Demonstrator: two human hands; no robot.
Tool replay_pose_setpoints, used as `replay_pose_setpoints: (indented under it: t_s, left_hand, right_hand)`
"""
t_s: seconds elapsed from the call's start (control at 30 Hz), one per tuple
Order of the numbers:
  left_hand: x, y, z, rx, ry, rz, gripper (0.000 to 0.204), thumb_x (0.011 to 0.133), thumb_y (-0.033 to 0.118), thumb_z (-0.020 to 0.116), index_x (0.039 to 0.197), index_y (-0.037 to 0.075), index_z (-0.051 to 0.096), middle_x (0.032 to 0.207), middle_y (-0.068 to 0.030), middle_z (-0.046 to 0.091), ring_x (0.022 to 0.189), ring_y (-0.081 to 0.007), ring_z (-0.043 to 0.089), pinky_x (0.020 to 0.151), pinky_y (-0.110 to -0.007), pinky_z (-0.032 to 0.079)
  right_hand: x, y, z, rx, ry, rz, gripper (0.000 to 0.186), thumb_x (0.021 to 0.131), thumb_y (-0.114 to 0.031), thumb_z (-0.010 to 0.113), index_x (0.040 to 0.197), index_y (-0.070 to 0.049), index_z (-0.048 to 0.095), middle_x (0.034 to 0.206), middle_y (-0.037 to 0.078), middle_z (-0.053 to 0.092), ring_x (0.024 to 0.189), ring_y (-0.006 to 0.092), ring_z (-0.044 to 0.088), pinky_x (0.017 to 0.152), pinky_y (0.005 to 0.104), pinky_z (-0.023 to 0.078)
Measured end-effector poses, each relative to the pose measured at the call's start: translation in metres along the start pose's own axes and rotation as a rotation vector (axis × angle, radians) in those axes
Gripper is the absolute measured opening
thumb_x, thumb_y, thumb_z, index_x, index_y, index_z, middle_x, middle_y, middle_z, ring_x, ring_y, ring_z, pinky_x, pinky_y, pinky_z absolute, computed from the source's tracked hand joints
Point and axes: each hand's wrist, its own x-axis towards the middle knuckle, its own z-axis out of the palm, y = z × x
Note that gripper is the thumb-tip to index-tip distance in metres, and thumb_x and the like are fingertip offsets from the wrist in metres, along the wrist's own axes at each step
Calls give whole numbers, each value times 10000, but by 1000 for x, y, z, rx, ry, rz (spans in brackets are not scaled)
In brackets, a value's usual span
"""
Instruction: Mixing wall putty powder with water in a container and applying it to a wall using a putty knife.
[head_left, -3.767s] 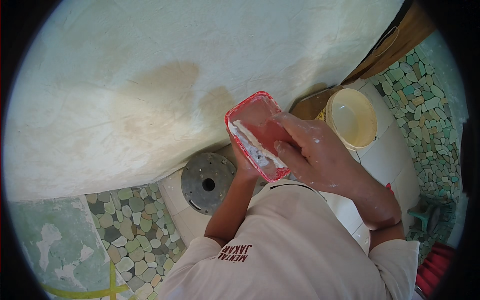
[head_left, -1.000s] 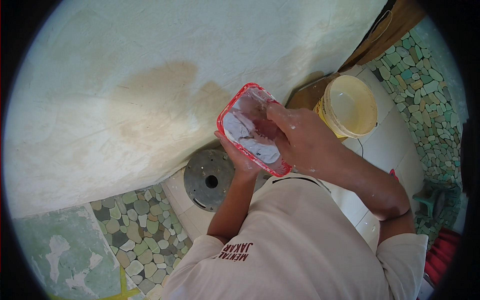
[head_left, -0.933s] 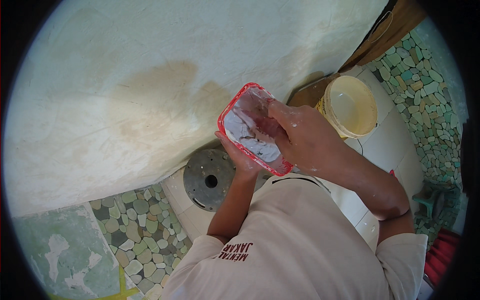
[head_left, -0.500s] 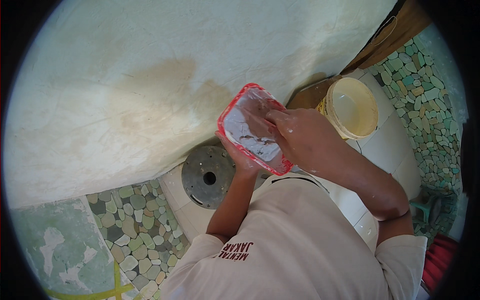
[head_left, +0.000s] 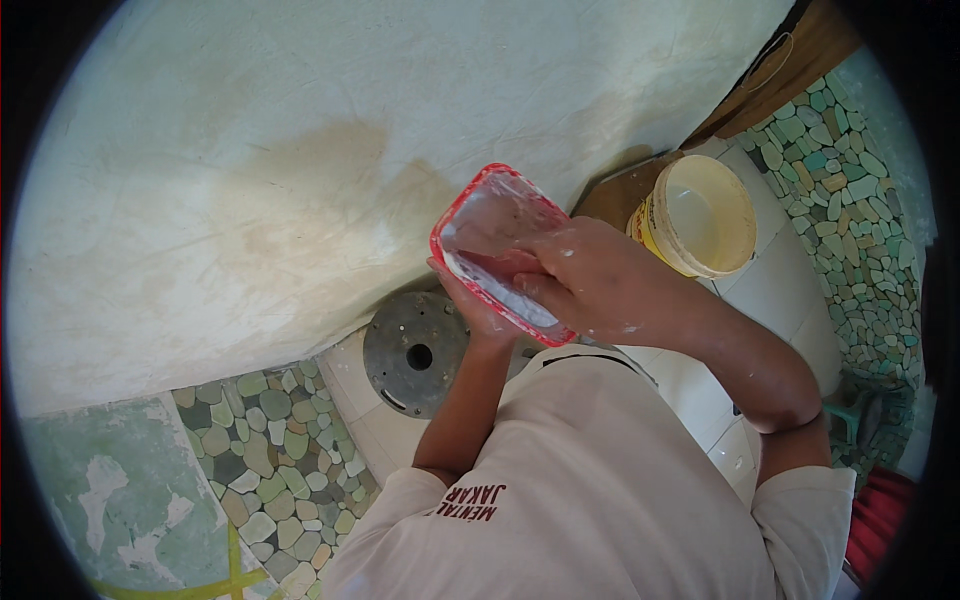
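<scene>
A red rectangular plastic tray point(head_left: 480, 205) smeared with white putty is held up in front of a pale plastered wall point(head_left: 330, 150). My left hand point(head_left: 478, 310) supports the tray from below, fingers curled under its near edge. My right hand point(head_left: 590, 285), flecked with white, reaches into the tray and is closed around a flat scraper whose blade is mostly hidden in the putty.
A yellow bucket point(head_left: 700, 215) of pale paste stands on white floor tiles point(head_left: 770, 290) to the right. A round grey metal disc point(head_left: 415, 350) with a centre hole lies by the wall's base. Green pebble flooring point(head_left: 270, 470) lies at lower left and far right.
My right hand has kept working the scraper inside the tray, shifting toward its near end. The tray stays in front of the wall, tilted slightly differently.
</scene>
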Motion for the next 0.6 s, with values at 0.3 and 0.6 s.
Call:
replay_pose_setpoints:
  t_s: [0.3,0.6]
  left_hand:
    - [-6,-3,9,-108,42,-182,773,937,697,240,1423,105,345,1382,-96,440,1265,-266,438,1069,-423,360]
    - [-3,-9,3,-314,-34,-196,780,935,697,252,1415,91,356,1369,-105,460,1255,-264,455,1077,-414,360]
  right_hand:
    - [6,-7,1,-221,-110,209,183,832,-109,569,962,15,601,819,239,641,784,405,627,676,491,496]
    - [5,3,0,-275,-19,239,167,833,-88,572,959,16,607,833,231,640,791,414,616,688,483,484]
